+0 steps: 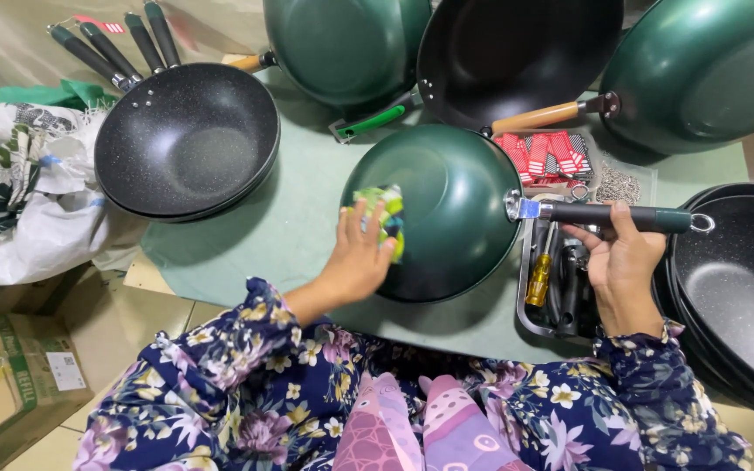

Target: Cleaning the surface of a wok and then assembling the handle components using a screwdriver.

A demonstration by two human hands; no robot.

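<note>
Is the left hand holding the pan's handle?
No, the left hand presses a green cloth on the upturned green pan; the right hand grips the handle.

The desk [303,218] is covered with a pale green cloth. Directly on it, at the left, sits a stack of black speckled pans [187,139] with dark handles fanned out behind. Along the far edge stand a green pan [342,44], a black pan [517,52] with a wooden handle, and another green pan [709,70]. In the middle a green pan [455,209] lies bottom up. To its right is a grey tray [560,288] of tools with a yellow-handled screwdriver [538,281], beside red packets [544,155] and a stack of black pans [743,279].
</note>
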